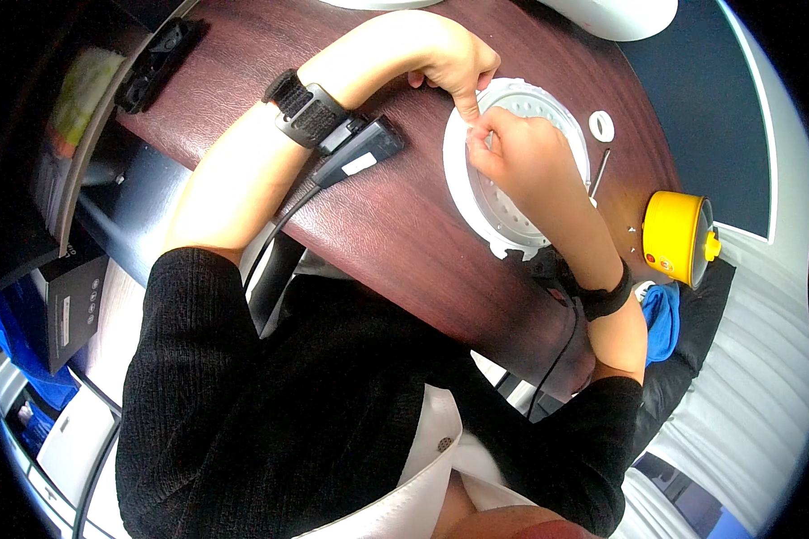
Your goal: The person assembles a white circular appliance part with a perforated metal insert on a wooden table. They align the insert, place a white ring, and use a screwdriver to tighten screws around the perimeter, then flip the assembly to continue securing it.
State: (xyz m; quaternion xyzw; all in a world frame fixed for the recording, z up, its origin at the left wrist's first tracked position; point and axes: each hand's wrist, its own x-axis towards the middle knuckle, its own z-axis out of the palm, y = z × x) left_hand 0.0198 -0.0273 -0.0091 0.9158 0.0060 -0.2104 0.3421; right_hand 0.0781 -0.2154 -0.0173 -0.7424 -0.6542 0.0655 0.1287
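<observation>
A white round plastic part (459, 184) with a notched rim and rows of small holes or dimples lies on the dark wood-grain table. At its far left rim is my left hand (449, 63), fingers curled, one digit pressing down on the edge. My right hand (523, 151) reaches over the part with its fingertips pinched close to that digit. Whatever is between the right fingertips is hidden. Right of the part lie a small white ring (601, 127) and a thin metal rod (600, 173), partly covered at its lower end.
A yellow round pot (672, 235) with a lid stands at the table's right edge, near tiny white bits (632, 229). Beside my left forearm lies a black plug block (364, 151) with a cable. A blue cloth (662, 328) sits beyond my right forearm. A black object (157, 65) is at far left.
</observation>
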